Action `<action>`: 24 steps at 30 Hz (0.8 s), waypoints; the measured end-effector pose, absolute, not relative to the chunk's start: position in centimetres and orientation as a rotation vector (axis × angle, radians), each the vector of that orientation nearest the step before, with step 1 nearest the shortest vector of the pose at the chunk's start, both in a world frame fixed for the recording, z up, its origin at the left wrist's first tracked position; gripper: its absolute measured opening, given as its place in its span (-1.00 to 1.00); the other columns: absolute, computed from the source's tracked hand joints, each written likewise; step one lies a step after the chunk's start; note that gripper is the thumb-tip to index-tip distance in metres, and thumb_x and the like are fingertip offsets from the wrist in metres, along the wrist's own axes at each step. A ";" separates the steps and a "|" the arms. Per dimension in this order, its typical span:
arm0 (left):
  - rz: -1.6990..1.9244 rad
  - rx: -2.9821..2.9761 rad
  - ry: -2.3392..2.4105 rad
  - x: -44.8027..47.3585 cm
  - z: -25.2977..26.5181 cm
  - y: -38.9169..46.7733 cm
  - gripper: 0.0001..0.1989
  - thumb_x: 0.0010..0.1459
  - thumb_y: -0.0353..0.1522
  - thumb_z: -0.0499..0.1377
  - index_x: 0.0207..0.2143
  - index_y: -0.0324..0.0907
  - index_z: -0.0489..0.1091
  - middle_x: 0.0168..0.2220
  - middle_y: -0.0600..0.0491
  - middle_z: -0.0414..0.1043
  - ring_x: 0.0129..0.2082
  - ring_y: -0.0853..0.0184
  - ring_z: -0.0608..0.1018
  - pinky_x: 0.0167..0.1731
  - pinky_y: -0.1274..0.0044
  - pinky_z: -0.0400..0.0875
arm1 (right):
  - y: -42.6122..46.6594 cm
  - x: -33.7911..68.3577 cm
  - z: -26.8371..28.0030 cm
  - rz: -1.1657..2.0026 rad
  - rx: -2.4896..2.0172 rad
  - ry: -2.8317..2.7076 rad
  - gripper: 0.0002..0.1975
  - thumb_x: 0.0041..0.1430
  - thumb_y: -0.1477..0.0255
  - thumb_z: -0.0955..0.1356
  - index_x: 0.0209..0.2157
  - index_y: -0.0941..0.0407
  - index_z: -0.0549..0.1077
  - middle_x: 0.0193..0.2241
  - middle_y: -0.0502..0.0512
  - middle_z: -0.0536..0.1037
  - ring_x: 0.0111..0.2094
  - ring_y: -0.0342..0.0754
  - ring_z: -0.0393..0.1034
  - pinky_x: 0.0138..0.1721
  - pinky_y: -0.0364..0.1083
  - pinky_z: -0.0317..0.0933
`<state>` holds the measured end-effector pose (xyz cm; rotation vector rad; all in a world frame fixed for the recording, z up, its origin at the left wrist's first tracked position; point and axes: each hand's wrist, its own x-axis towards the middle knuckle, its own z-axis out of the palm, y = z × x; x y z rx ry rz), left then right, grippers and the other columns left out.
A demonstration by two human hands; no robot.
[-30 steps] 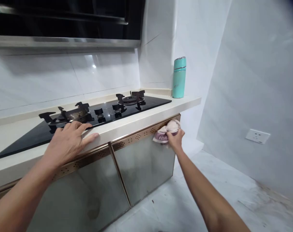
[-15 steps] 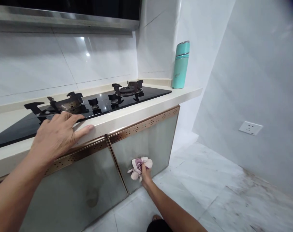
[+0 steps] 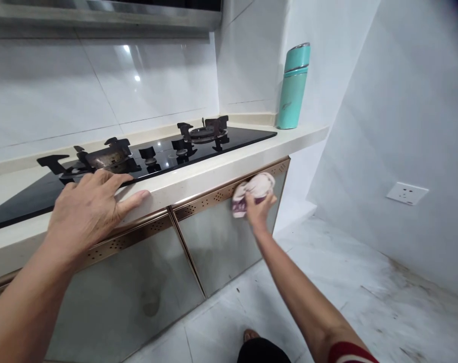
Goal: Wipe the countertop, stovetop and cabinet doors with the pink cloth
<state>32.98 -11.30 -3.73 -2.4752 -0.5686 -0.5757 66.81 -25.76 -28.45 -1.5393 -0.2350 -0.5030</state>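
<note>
Head view: the right hand (image 3: 260,209) is clamped on the cloth (image 3: 260,184), a bunched-up pale and purple thing, slightly blurry. The cloth's up against the right door (image 3: 229,242), near its top right corner, covering part of the bronze trim (image 3: 210,199).

At 9 o'clock from the cloth, the left hand (image 3: 87,212) rests palm-down on the table (image 3: 214,175) edge, thumb spread apart from the fingers, nothing gripped. Its fingertips reach the near edge of the stove (image 3: 163,160), which sits at 2 o'clock from that hand, two burners and two black knobs on it.

From the cloth, the teal bottle (image 3: 294,91) stands at 1 o'clock on the table, and there's an outlet (image 3: 407,193) on the wall (image 3: 403,116) at 3 o'clock. A foot (image 3: 250,335) pokes out on the floor (image 3: 316,267) around 6. Hood's (image 3: 100,17) at 12 from the left hand.
</note>
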 end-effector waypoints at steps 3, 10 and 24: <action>-0.512 -2.396 -0.517 32.8 -3.9 -11.0 -0.48 0.40 -0.10 -0.23 0.22 0.03 0.32 0.17 -0.11 0.30 0.12 -0.02 0.36 -0.03 0.12 0.36 | -22.3 60.2 -32.6 -0.725 -1.561 -0.610 -0.30 0.07 0.12 0.40 0.16 0.10 0.16 0.14 0.33 0.10 0.22 0.22 0.06 0.20 0.26 0.12; -0.657 -2.396 -0.600 33.3 -4.1 -10.4 -0.19 0.30 0.21 -0.30 0.17 -0.12 0.37 0.04 -0.13 0.38 0.06 -0.02 0.44 -0.07 0.09 0.42 | -22.6 53.9 -47.3 -0.355 -1.716 -1.208 -0.54 -0.26 0.45 0.55 -0.23 0.00 0.44 -0.02 0.12 0.33 -0.02 0.11 0.21 0.11 0.20 0.14; -0.696 -2.363 -0.659 33.7 -4.1 -11.0 -0.25 0.29 0.20 -0.16 0.13 -0.13 0.44 0.01 -0.14 0.46 0.03 0.02 0.46 -0.05 0.26 0.37 | -27.7 68.6 -38.2 -0.301 -1.642 -0.115 -0.38 0.00 0.12 0.35 0.04 0.15 0.23 -0.06 0.21 0.25 0.03 0.16 0.23 0.16 0.23 0.17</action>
